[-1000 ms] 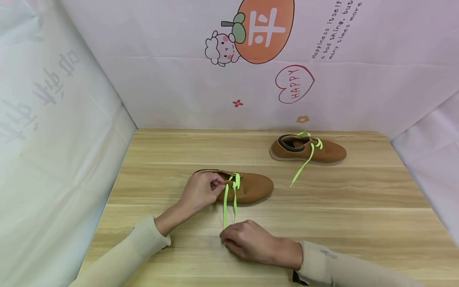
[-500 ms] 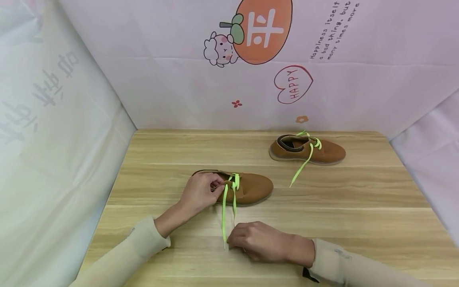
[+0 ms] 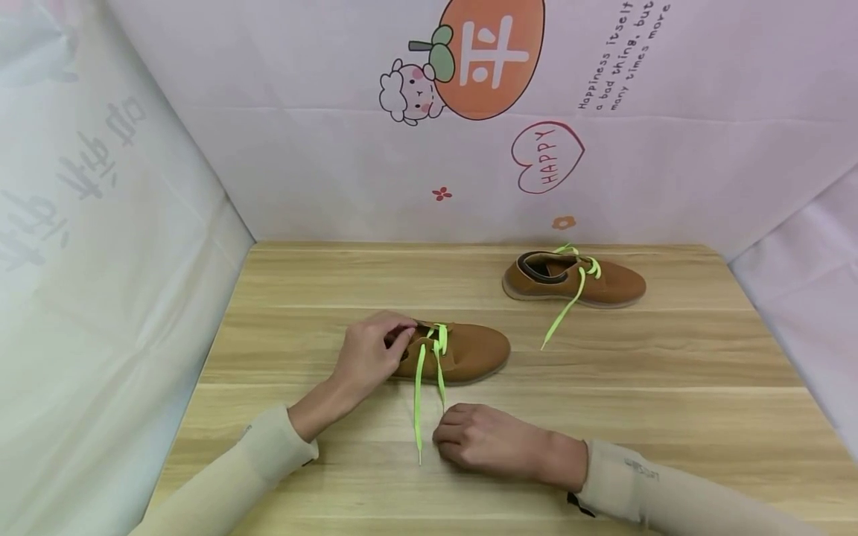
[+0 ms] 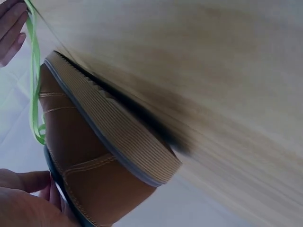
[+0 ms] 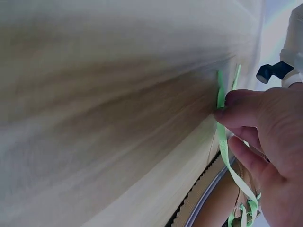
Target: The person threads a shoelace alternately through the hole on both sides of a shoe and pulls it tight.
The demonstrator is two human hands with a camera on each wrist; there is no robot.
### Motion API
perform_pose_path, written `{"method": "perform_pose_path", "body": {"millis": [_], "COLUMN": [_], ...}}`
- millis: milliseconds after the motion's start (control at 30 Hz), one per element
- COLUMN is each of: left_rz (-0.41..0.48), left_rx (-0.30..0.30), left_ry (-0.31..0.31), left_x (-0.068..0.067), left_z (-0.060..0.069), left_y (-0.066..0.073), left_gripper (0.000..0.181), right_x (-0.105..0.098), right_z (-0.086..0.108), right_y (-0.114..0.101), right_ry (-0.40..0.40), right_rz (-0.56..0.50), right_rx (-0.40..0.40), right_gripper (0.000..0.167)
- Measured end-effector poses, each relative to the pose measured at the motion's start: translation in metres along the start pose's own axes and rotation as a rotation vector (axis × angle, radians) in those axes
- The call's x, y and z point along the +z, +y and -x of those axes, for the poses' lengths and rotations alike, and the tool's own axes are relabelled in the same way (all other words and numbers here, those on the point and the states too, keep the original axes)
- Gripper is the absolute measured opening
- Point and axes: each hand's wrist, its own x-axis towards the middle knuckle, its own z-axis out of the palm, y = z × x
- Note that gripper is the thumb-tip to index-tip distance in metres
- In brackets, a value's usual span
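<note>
A brown lace-up shoe (image 3: 479, 353) lies on the board, toe to the right. My left hand (image 3: 369, 350) grips its collar by the opening; in the left wrist view, the thumb and fingers of this hand (image 4: 28, 203) meet the dark-lined edge of the shoe (image 4: 80, 137). My right hand (image 3: 485, 443), in front of the shoe, pinches one neon-green shoelace (image 3: 441, 376). Beside that, the other lace end (image 3: 418, 402) lies loose towards me. In the right wrist view green lace (image 5: 221, 94) passes at the fingertips of the right hand (image 5: 279, 127). The shoe's heel is partly hidden.
A second brown shoe (image 3: 620, 284) stands at the back right, with a green lace (image 3: 563, 316) trailing forward. Beneath everything is a wood-grain board (image 3: 308, 275). White printed cloth (image 3: 322, 171) rises behind it and along both sides.
My right hand has let one lace end go and shifted slightly right, with the other lace in its fingers. My left hand has moved from the near eyelet flap back towards the shoe's opening.
</note>
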Motion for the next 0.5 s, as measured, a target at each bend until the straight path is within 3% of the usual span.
{"method": "perform_pose_path", "body": {"millis": [100,233,500], "left_rz": [0.01,-0.029,-0.148], "left_rx": [0.053,0.086,0.073], "left_ry": [0.056,0.053,-0.002], "left_x": [-0.001,-0.002,-0.001], "left_z": [-0.003,-0.009,-0.015], "left_y": [-0.004,-0.007,-0.01], "left_gripper": [0.017,0.019,0.016], "right_x": [0.002,0.004,0.007], "right_z": [-0.001,0.0,0.001], "right_y": [0.003,0.006,0.007], "right_ry": [0.008,0.008,-0.002], "right_rz": [0.116,0.181,0.149], "right_rx": [-0.045,-0.085,-0.049], "right_gripper": [0.009,0.012,0.012]}}
